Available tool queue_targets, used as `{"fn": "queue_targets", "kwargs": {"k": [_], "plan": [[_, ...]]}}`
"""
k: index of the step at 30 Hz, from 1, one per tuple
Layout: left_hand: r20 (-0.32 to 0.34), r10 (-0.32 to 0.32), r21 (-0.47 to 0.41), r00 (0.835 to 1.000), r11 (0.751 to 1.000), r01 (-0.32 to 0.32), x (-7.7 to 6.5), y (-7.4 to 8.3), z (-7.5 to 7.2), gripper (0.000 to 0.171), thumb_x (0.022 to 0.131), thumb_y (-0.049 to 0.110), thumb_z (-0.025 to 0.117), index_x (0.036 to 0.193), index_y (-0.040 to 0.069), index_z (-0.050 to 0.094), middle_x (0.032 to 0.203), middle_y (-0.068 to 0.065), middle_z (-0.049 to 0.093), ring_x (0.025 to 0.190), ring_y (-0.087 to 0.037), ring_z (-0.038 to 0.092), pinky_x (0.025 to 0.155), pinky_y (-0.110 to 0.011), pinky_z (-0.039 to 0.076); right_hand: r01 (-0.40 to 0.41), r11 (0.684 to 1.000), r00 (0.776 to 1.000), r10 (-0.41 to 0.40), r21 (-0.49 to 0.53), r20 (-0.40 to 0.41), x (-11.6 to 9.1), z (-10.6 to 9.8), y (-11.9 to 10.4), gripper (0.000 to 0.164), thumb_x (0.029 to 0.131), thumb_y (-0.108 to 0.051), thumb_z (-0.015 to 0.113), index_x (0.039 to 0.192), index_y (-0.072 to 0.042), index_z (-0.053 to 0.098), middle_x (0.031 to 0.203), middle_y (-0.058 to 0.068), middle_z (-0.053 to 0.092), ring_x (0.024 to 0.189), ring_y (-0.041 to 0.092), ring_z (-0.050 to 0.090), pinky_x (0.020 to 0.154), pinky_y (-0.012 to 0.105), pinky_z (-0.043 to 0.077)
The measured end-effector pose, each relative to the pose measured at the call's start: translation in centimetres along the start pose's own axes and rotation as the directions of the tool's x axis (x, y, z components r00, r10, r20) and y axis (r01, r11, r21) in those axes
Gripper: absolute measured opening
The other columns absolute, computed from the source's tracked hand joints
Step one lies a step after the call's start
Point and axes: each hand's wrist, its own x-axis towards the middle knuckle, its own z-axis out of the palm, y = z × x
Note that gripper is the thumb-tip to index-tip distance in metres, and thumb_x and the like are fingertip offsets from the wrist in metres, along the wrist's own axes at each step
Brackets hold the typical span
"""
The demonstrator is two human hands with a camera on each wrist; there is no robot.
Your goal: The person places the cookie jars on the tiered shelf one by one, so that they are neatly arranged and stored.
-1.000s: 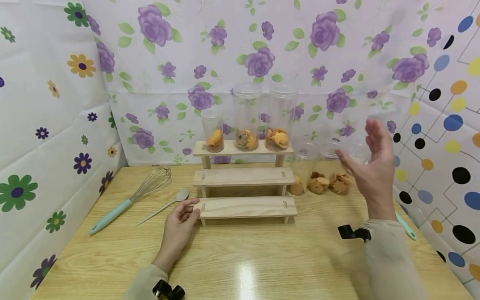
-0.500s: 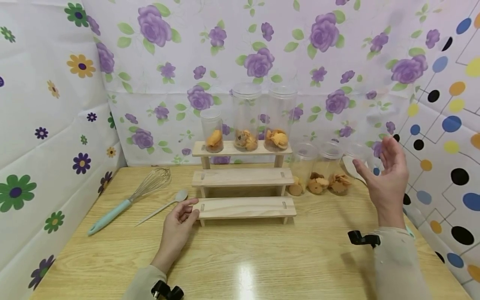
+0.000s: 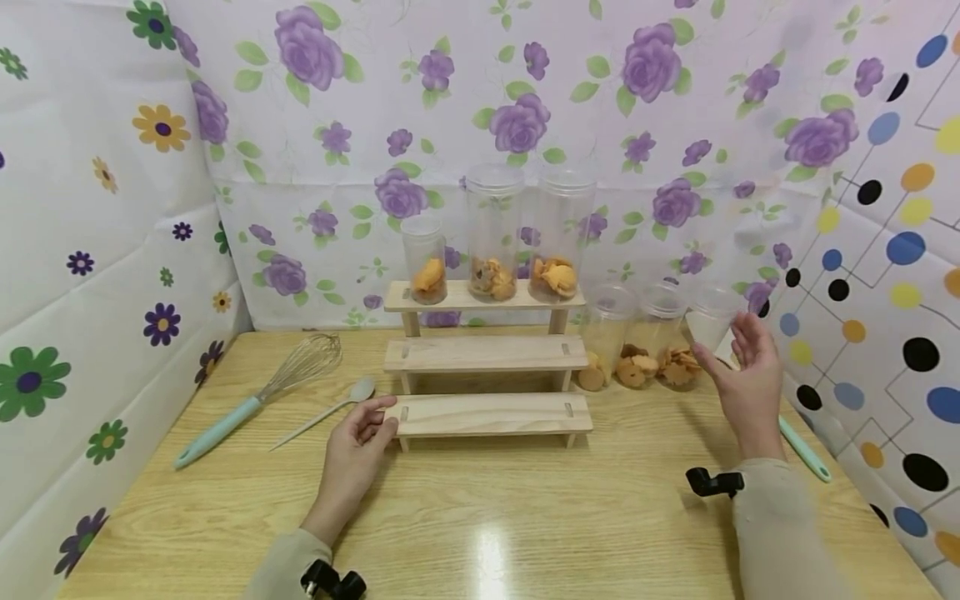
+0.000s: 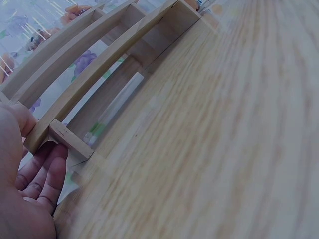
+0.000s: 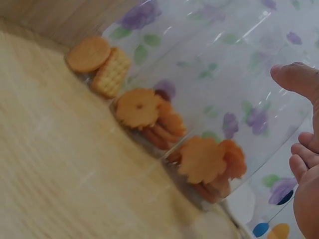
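A three-tier wooden shelf rack [image 3: 491,414] stands on the table. My left hand [image 3: 354,450] pinches the left end of its lowest board; in the left wrist view the fingers [image 4: 52,174] curl beneath the board with the thumb above. Three clear jars, one short jar [image 3: 424,262] and two tall ones [image 3: 492,233], stand on the top tier with snacks inside. Right of the rack are three more clear jars of biscuits, the rightmost jar [image 3: 681,367] closest to my right hand [image 3: 750,383]. That hand is spread with thumb and fingers apart, holding nothing.
A whisk [image 3: 258,406] and a pale spoon [image 3: 330,410] lie left of the rack. At the right, a utensil with a mint handle [image 3: 805,450] lies partly behind my right hand. Patterned cloths [image 3: 675,100] enclose the table at the back and sides.
My right hand first dropped and shifted right, then came back left and lower towards the rightmost jar. My left hand has stayed on the rack.
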Motion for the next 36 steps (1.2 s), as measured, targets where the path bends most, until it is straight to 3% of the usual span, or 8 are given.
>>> {"fn": "queue_targets", "kwargs": {"k": [8,17,36], "plan": [[0.005,-0.002,0.004,1.0,1.0,0.002,0.0,-0.1,-0.1,0.03,0.111,0.017,0.072,0.141,0.013,0.073,0.123,-0.017,0.067,0.099,-0.012,0.067,0.085,-0.018,0.056,-0.017,0.999,1.0,0.017,0.041,0.002,0.1,0.8,2.5,0.094,0.098,-0.011,0.087,0.175,-0.011,0.033,0.178,0.015,0.038,0.165,0.026,0.038,0.132,0.029,0.031],[0.005,-0.009,0.002,1.0,1.0,0.009,0.0,0.1,-0.1,0.03,0.111,0.016,0.072,0.141,0.014,0.074,0.123,-0.016,0.066,0.099,-0.012,0.067,0.085,-0.018,0.056,-0.047,0.999,0.999,0.047,0.003,0.025,0.1,1.5,3.7,0.09,0.102,-0.019,0.085,0.175,-0.012,0.034,0.179,0.012,0.037,0.165,0.026,0.038,0.13,0.026,0.032],[0.003,0.003,0.015,1.0,1.0,-0.003,-0.2,0.0,0.0,0.029,0.111,0.017,0.072,0.141,0.013,0.074,0.121,-0.016,0.068,0.098,-0.012,0.068,0.085,-0.018,0.056,-0.071,0.996,0.996,0.073,-0.054,0.047,-0.1,1.8,4.7,0.086,0.103,-0.021,0.084,0.174,-0.009,0.037,0.173,0.017,0.046,0.161,0.028,0.045,0.129,0.028,0.037]]}}
